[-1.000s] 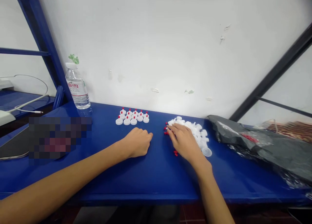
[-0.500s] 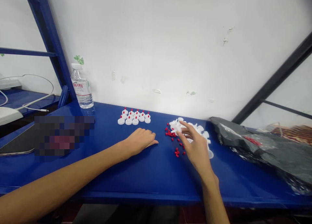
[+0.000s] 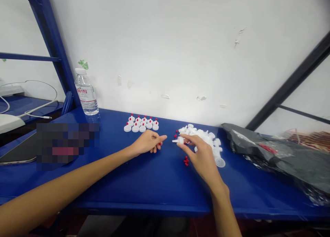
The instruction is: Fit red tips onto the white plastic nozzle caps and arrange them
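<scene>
Between the thumb and fingers of my right hand [image 3: 199, 154] is a white nozzle cap [image 3: 180, 140], its thin spout pointing left. My left hand [image 3: 148, 141] is closed just across from it, thumb stretched out and fingers curled; a bit of a small red tip cap [image 3: 160, 144] shows at the fingers. How many it holds is hidden. A pile of white nozzle caps [image 3: 202, 135] lies behind and beside my right hand, partly covered by it. Loose red tip caps [image 3: 186, 161] lie in front of the pile. Left of them stand rows of white caps with red tips [image 3: 135, 127].
A water bottle [image 3: 87, 96] stands at the back left against the wall. A grey plastic bag [image 3: 281, 158] lies along the right side of the blue table [image 3: 154, 185]. A dark pad [image 3: 18, 147] is at the left, beside a blurred patch. Blue frame posts rise at the left.
My right hand has lifted a white nozzle cap off the pile and brought it left, spout turned left. My left hand has rotated thumb-up, showing red at its fingers.
</scene>
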### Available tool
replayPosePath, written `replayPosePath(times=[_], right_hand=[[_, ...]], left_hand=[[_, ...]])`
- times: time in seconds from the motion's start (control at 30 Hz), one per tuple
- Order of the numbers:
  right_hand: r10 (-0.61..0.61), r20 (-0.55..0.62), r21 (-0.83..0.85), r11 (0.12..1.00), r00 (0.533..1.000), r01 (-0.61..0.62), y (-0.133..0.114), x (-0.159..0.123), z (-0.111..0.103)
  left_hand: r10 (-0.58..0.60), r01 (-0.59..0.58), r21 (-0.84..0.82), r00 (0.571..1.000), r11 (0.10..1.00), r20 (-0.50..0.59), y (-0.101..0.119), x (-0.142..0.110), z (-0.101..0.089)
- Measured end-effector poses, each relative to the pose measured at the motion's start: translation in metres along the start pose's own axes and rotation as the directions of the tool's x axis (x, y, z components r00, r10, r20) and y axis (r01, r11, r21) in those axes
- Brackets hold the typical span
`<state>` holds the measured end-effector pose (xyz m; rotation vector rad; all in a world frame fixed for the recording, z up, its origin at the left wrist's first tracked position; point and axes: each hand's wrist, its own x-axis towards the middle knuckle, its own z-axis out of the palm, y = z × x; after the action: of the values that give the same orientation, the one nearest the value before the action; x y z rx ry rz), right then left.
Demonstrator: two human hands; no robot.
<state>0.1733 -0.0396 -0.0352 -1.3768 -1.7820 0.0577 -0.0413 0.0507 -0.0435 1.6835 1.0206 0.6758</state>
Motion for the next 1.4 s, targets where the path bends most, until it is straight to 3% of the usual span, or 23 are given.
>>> replayPosePath(times=[0.13, 0.27, 0.5, 0.73, 0.87, 1.07, 1.4], right_hand=[[0.048, 0.018, 0.060, 0.997, 0.999, -0.049, -0.001, -0.001, 0.001], [0.132, 0.093, 0.101, 0.985, 0.987, -0.141, -0.007, -0.003, 0.000], [0.110, 0.131, 0.084, 0.989, 0.985, -0.122, -0.014, -0.003, -0.002], [0.103, 0.105, 0.102, 0.988, 0.989, -0.114, -0.012, -0.003, -0.002], [0.099, 0.100, 0.134, 0.985, 0.990, -0.112, -0.011, -0.004, -0.002], [0.120, 0.105, 0.225, 0.964, 0.987, -0.141, -0.007, -0.003, -0.003], [0.202, 0.191, 0.473, 0.839, 0.961, -0.270, -0.013, -0.003, -0.005]], left_hand=[[-0.099, 0.105, -0.264, 0.994, 0.959, 0.036, 0.001, 0.001, -0.005], [-0.114, 0.134, -0.404, 0.991, 0.905, 0.074, 0.000, 0.001, -0.006], [-0.075, 0.138, -0.408, 0.983, 0.903, 0.167, 0.002, -0.003, -0.001], [-0.054, 0.123, -0.388, 0.981, 0.913, 0.185, 0.005, -0.008, 0.004], [-0.006, 0.064, -0.323, 0.984, 0.944, 0.175, 0.005, -0.008, 0.004], [0.174, -0.158, -0.178, 0.982, 0.971, 0.073, 0.010, -0.012, 0.010], [0.266, -0.277, -0.213, 0.961, 0.937, -0.081, 0.023, -0.025, 0.025]])
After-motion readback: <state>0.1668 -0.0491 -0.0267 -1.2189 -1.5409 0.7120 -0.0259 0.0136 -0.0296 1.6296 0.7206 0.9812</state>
